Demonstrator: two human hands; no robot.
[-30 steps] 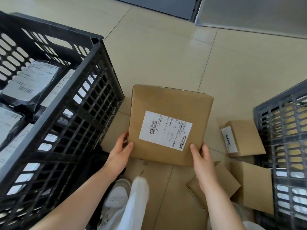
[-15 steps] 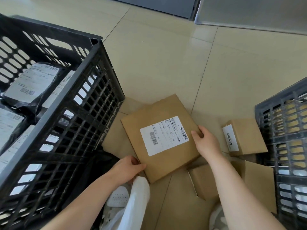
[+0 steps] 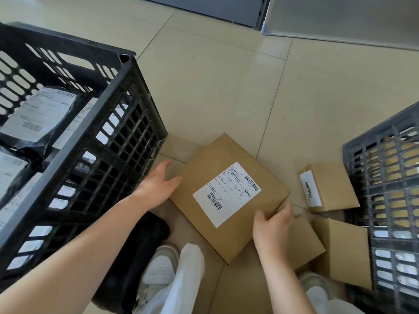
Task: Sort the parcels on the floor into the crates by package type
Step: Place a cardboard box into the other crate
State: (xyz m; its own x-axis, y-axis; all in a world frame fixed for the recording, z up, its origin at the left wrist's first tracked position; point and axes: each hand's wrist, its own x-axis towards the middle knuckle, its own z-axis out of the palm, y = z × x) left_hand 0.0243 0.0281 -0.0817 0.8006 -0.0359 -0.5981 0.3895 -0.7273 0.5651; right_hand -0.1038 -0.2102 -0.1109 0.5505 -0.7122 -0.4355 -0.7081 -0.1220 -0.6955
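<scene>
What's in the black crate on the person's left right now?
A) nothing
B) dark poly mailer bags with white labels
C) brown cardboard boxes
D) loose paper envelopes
B: through the black crate you can see dark poly mailer bags with white barcode labels lying inside, while the brown large cardboard box is outside it, gripped by the right hand.

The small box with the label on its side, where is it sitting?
In the head view, the small labelled box lies on the floor at right, against the grey crate, just right of the large box.
</scene>
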